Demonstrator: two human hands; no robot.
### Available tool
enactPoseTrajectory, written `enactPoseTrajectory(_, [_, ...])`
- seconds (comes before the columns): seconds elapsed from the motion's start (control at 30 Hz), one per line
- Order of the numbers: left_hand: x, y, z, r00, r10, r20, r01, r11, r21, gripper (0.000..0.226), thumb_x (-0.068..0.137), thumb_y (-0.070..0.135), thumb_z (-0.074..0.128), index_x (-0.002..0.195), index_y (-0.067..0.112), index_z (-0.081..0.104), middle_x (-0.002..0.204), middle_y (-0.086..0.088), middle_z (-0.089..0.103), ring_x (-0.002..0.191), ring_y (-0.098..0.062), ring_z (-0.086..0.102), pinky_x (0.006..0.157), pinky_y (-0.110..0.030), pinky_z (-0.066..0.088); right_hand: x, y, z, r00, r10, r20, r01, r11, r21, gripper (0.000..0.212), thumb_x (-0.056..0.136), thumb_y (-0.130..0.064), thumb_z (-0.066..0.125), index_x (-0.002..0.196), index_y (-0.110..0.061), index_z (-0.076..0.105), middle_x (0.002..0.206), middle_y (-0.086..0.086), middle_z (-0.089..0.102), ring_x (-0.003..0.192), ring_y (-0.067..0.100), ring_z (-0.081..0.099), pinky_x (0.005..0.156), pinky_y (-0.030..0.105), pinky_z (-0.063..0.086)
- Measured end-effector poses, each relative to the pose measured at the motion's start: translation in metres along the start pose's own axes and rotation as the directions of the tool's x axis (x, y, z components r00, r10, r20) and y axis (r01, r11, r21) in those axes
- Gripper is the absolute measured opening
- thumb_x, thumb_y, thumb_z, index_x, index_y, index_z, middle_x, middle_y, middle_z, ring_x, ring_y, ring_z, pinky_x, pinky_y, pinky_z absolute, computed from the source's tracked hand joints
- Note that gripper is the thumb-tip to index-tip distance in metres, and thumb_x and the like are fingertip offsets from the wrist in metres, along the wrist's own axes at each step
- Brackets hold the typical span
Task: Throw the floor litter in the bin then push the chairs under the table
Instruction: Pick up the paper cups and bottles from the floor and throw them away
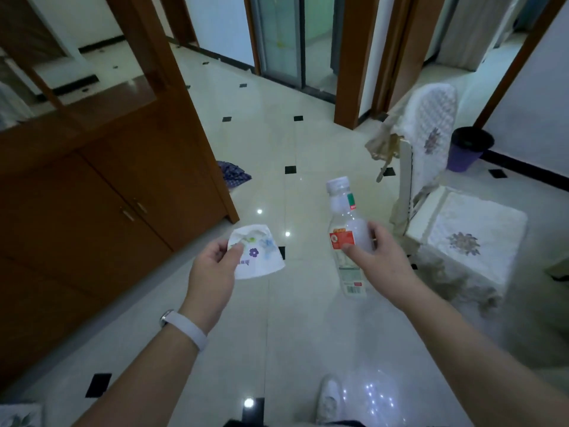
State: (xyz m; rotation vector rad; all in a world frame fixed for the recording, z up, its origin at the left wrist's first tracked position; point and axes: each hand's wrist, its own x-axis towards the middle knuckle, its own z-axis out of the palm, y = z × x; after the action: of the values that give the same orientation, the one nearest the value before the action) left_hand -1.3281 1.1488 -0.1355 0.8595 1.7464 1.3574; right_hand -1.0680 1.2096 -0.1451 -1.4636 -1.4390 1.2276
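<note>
Holding one litter item per hand, the person stands on the tiled floor (277,143).

- Left hand (212,266), at 7 o'clock from view centre: thumb and fingers pinch the edge of a crushed paper cup (260,257), white with a flower print.
- Right hand (380,257), at 4 o'clock: fingers and thumb wrap round the middle of a clear plastic bottle (343,223). Its white cap points to 12 o'clock and its base to 6 o'clock.
- Both items are held above the floor and apart from each other.
- Bin (468,149), at 2 o'clock: purple with a dark liner, standing by the wall beyond the chair (455,217).
- The chair, at 3 o'clock, has a white quilted cover.
- A wooden cabinet (92,186) is at 9 o'clock.
</note>
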Motion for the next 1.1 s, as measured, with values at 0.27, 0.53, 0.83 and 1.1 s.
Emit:
enactPoseTrajectory(0.27, [0.104, 0.014, 0.038, 0.997, 0.023, 0.078, -0.026, 0.999, 0.043, 0.010, 0.093, 0.017, 0.064, 0.084, 0.015, 0.067, 0.081, -0.006, 0.073, 0.071, -0.014, 0.062, 0.068, -0.034, 0.047, 0.104, -0.014, 0.008, 1.000, 0.027, -0.012, -0.027, 1.000, 0.005, 0.038, 0.077, -0.046, 0.075, 0.109, -0.031, 0.058, 0.102, -0.012, 0.068, 0.092, 0.006, 0.065, 0.074, 0.025, 0.048])
enactPoseTrajectory(0.53, [0.268, 0.012, 0.067, 0.984, -0.029, 0.175, 0.030, 1.000, -0.001, 0.009, 0.094, 0.019, 0.063, 0.089, 0.012, 0.067, 0.085, -0.008, 0.073, 0.076, -0.019, 0.065, 0.071, -0.034, 0.049, 0.220, -0.038, 0.047, 0.992, 0.061, -0.108, -0.073, 0.991, -0.109, 0.033, 0.083, -0.039, 0.072, 0.111, -0.035, 0.054, 0.103, -0.019, 0.063, 0.093, -0.002, 0.061, 0.073, 0.019, 0.045])
enactPoseTrajectory(0.83, [0.448, 0.068, 0.113, 0.933, 0.044, 0.357, -0.045, 0.999, -0.006, 0.013, 0.094, 0.024, 0.064, 0.086, 0.013, 0.066, 0.084, -0.009, 0.071, 0.072, -0.016, 0.060, 0.068, -0.032, 0.045, 0.351, -0.095, 0.061, 0.949, 0.024, -0.315, -0.083, 0.981, -0.174, 0.035, 0.084, -0.033, 0.072, 0.113, -0.032, 0.053, 0.101, -0.019, 0.064, 0.093, -0.006, 0.059, 0.070, 0.015, 0.043])
enactPoseTrajectory(1.1, [0.535, 0.086, 0.196, 0.886, 0.036, 0.462, -0.063, 0.997, 0.044, 0.012, 0.091, 0.025, 0.065, 0.084, 0.015, 0.066, 0.086, -0.011, 0.071, 0.072, -0.016, 0.058, 0.070, -0.033, 0.045, 0.449, -0.077, 0.029, 0.908, 0.094, -0.409, -0.147, 0.984, -0.101, 0.039, 0.085, -0.027, 0.073, 0.120, -0.028, 0.055, 0.104, -0.015, 0.066, 0.084, -0.013, 0.060, 0.065, 0.006, 0.042])
